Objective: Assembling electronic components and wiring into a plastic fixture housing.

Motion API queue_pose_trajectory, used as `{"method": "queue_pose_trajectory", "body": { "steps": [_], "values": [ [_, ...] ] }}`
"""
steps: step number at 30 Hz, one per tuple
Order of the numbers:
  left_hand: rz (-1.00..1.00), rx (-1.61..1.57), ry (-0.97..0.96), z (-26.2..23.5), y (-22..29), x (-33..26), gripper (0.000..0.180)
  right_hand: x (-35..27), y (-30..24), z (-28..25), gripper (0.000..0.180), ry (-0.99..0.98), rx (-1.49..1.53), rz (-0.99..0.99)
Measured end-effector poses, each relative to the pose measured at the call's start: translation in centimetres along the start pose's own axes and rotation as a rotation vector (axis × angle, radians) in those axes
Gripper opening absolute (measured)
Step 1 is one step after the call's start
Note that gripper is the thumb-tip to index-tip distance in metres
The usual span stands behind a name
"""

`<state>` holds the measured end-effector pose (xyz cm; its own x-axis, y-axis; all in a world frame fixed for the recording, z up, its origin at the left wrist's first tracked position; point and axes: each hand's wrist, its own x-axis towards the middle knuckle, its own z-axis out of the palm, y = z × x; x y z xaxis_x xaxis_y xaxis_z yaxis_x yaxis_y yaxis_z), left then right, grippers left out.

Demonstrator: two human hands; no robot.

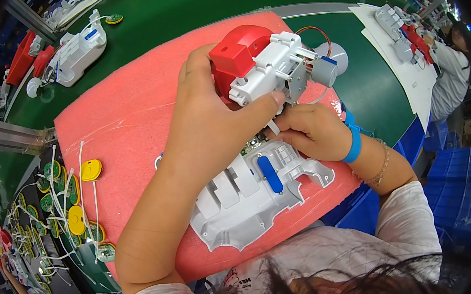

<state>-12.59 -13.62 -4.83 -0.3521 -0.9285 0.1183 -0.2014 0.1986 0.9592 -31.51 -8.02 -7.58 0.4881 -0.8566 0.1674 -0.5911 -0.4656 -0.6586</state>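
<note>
My left hand [211,106] is closed round a red and white plastic motor assembly [264,63], holding it tilted above a pink foam mat. A small silver motor [325,71] and a metal plate sit on its right side, with thin coloured wires behind. Just below, my right hand [311,130] pinches a short white cable [273,127]; its far end is hidden by the fingers. Under both hands lies an open white plastic housing half [243,218] with a blue oval piece [270,174] in it. Part of a circuit board [254,142] shows at its upper edge.
The pink foam mat [124,130] lies on a green worktop [374,69]. At left are several round green boards with yellow rims and white cables [75,220]. Another white housing [81,54] lies far left. A blue wrist strap [353,145] circles my right wrist; a co-worker [451,75] is at right.
</note>
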Motion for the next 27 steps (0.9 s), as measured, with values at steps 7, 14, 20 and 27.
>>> {"method": "queue_pose_trajectory", "body": {
  "steps": [7, 14, 20, 27],
  "values": [
    [0.021, -0.005, 0.006, 0.13, -0.15, -0.09, 0.068, 0.02, -0.13, -0.02, 0.013, -0.015, -0.015, -0.002],
    [0.067, 0.052, 0.014, 0.35, -0.25, -0.04, 0.067, 0.18, -0.41, -0.43, 0.013, -0.077, -0.114, 0.002],
    [0.067, 0.021, -0.019, 0.63, 0.29, -0.5, 0.074, 0.24, -1.01, -0.55, 0.013, -0.112, -0.197, 0.024],
    [-0.011, 0.015, -0.016, 0.25, 0.05, -0.33, 0.076, 0.14, -1.06, -0.29, 0.016, -0.037, -0.087, -0.028]
  ]
}}
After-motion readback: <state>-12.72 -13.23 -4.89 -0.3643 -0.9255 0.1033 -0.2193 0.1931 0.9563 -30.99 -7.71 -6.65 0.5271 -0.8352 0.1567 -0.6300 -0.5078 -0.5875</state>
